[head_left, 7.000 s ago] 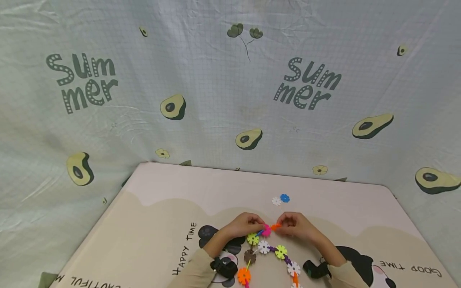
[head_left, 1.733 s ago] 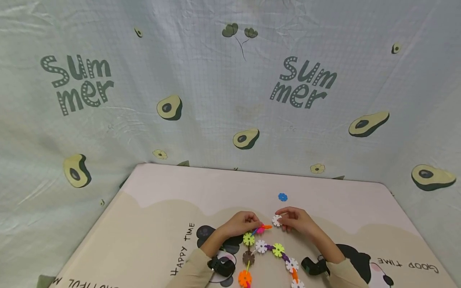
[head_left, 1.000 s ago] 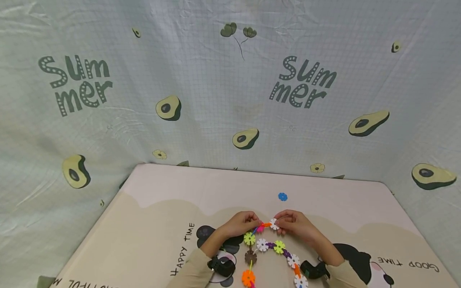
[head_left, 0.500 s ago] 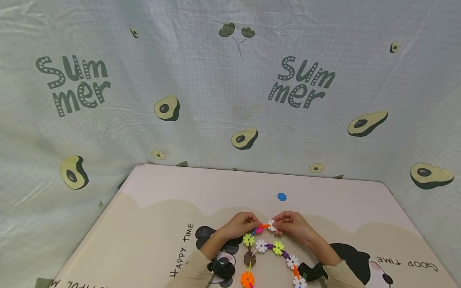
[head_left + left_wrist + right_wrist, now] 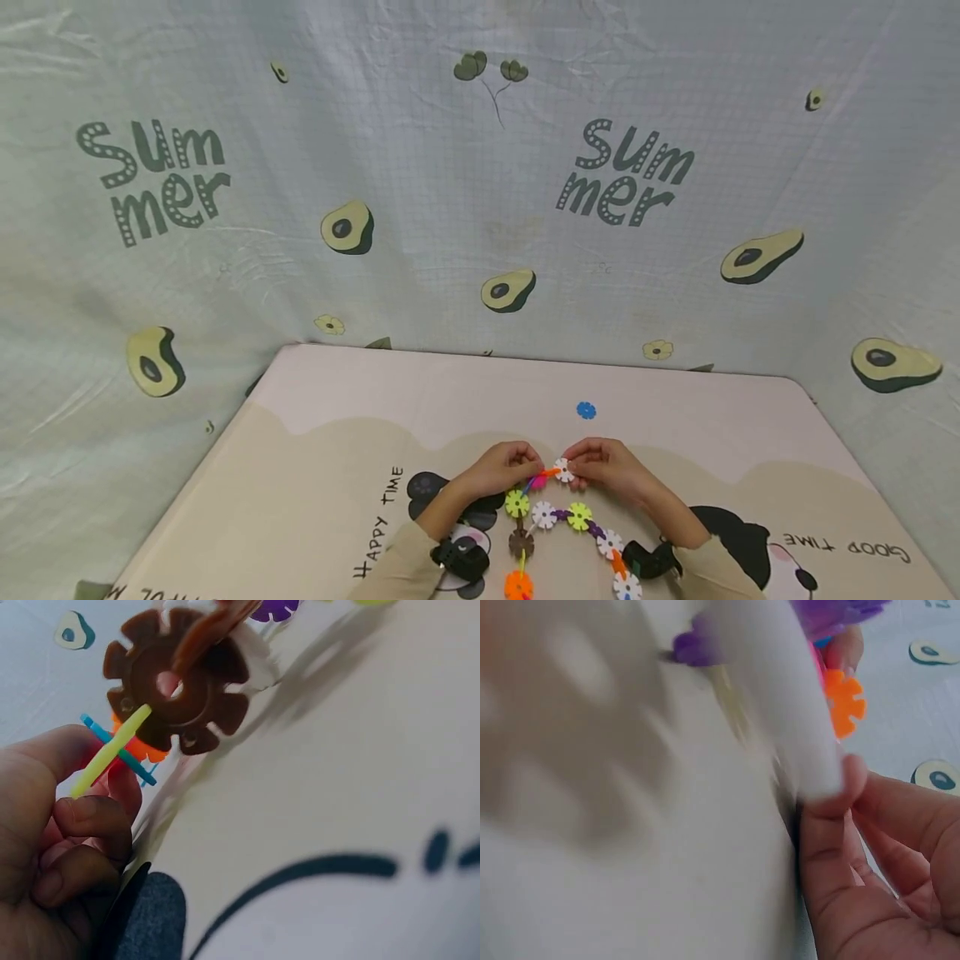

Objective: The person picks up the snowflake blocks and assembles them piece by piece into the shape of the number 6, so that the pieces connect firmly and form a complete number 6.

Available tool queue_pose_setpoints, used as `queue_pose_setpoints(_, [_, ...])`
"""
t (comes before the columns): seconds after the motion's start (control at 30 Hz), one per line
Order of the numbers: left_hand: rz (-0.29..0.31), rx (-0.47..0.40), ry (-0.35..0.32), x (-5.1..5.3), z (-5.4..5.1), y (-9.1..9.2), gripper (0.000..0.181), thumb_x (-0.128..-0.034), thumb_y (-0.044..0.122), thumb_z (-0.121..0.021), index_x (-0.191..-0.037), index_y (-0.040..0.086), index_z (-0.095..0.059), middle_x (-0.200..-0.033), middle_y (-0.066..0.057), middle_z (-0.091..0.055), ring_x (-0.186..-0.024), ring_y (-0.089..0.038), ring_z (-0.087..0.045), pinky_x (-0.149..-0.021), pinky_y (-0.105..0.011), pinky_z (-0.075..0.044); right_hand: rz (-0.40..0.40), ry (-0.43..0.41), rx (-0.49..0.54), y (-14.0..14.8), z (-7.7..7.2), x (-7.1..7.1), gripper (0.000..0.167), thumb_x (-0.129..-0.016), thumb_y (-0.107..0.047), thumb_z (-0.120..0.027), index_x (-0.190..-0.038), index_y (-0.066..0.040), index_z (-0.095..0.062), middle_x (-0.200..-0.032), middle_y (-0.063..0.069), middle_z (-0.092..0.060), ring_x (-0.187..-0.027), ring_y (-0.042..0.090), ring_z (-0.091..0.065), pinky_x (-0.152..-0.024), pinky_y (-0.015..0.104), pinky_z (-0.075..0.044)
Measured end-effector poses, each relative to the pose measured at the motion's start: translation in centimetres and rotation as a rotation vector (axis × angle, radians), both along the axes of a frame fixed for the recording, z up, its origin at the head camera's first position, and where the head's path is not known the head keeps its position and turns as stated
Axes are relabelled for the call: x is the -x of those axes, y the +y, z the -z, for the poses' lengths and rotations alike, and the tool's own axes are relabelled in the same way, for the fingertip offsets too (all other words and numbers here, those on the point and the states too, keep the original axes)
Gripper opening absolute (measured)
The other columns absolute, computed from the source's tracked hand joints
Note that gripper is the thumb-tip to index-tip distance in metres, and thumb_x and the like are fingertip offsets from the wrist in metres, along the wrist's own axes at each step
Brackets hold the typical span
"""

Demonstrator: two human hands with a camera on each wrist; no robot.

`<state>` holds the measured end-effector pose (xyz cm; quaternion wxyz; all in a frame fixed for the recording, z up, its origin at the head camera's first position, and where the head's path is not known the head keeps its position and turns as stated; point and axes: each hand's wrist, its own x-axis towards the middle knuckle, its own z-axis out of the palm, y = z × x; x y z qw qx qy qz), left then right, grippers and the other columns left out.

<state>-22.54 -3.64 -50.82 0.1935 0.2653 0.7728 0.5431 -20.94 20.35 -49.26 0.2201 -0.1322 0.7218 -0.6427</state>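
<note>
In the head view, my left hand (image 5: pixel 498 471) pinches a pink notched snowflake disc (image 5: pixel 538 482) at the upper end of a linked chain. An orange disc (image 5: pixel 551 472) sticks out from the pink one, seen edge-on. My right hand (image 5: pixel 611 471) pinches a white disc (image 5: pixel 564 470) by its edge, and the white disc meets the orange one; how deep the slots engage is hidden. Below the left fingers the chain runs through a yellow-green disc (image 5: pixel 517 503), a brown disc (image 5: pixel 135 682) and a large orange disc (image 5: pixel 518 585).
A loose blue disc (image 5: pixel 587 410) lies beyond the hands. A side branch of white, purple and yellow-green discs (image 5: pixel 579 517) curves right, towards the right wrist's black camera (image 5: pixel 651 560). The printed mat (image 5: pixel 337 383) ends at a patterned curtain (image 5: pixel 420 167).
The right hand let go of the orange disc, now joined to the pink one, and picked the white disc from beside the blue one. It then brought the white disc left against the orange disc.
</note>
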Motion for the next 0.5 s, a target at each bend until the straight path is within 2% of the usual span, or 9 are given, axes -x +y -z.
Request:
queue_pose_setpoints(0.23, [0.015, 0.007, 0.029, 0.1, -0.07, -0.18, 0.02, -0.0964, 0.016, -0.059, -0.093, -0.003, -0.067, -0.071, 0.005, -0.056, -0.06, -0.002, -0.044, -0.058, -0.018, -0.036, -0.113, 0.021, -0.02, 0.14, -0.09, 0.62, 0.031, -0.096, -0.003, -0.058, -0.117, 0.019, -0.056, -0.09, 0.009, -0.069, -0.072, 0.01, -0.066, -0.07, 0.024, -0.055])
queue_pose_setpoints(0.37, [0.002, 0.01, 0.039, 0.13, 0.02, -0.03, 0.019, -0.0951, 0.016, -0.061, -0.098, -0.002, -0.07, -0.081, -0.004, -0.066, -0.066, -0.002, -0.05, -0.063, -0.019, -0.041, -0.13, 0.019, -0.035, -0.02, -0.06, 0.84, 0.031, -0.095, -0.004, -0.06, -0.118, 0.017, -0.058, -0.093, 0.008, -0.071, -0.073, 0.009, -0.066, -0.07, 0.023, -0.054])
queue_pose_setpoints(0.5, [-0.014, 0.043, 0.086, 0.08, 0.04, 0.11, 0.02, -0.0946, 0.018, -0.063, -0.1, 0.0, -0.073, -0.085, -0.007, -0.069, -0.071, -0.001, -0.052, -0.069, -0.02, -0.043, -0.14, 0.025, -0.044, -0.48, -0.31, 0.94, 0.031, -0.095, -0.005, -0.06, -0.117, 0.017, -0.058, -0.093, 0.008, -0.07, -0.072, 0.009, -0.065, -0.069, 0.023, -0.054])
